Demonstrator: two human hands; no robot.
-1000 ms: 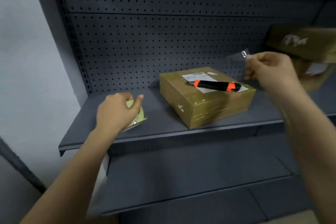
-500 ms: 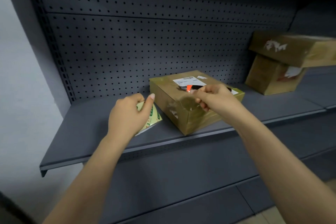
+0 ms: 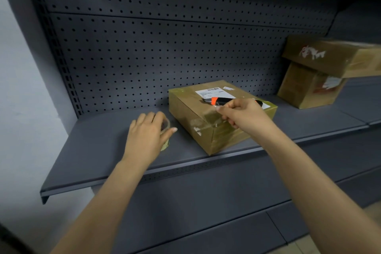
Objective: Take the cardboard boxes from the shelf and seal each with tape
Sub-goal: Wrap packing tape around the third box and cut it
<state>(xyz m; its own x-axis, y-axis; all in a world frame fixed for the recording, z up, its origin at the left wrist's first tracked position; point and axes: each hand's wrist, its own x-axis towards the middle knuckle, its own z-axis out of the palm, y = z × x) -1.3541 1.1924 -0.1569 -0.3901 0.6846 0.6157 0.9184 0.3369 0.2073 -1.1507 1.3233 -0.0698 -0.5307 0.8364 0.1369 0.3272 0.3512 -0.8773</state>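
Note:
A flat brown cardboard box point(image 3: 191, 109) with a white label lies on the grey shelf point(image 3: 99, 146). An orange and black utility knife point(image 3: 218, 100) rests on its top. My right hand point(image 3: 241, 112) hovers over the box's near corner and pinches a strip of clear tape point(image 3: 208, 114) that hangs down onto the box. To the left, my left hand point(image 3: 147, 136) grips a roll of clear tape point(image 3: 166, 130) standing on the shelf; most of the roll is hidden under the hand.
Two more cardboard boxes are stacked at the right end of the shelf, the upper box point(image 3: 329, 57) lying across the lower box point(image 3: 309, 88). A dark pegboard back panel point(image 3: 165, 47) rises behind. A lower shelf point(image 3: 206, 202) sits below.
My right hand came from up at the right down to the box with the tape strip. My left hand has set the roll down onto the shelf. The camera moved closer.

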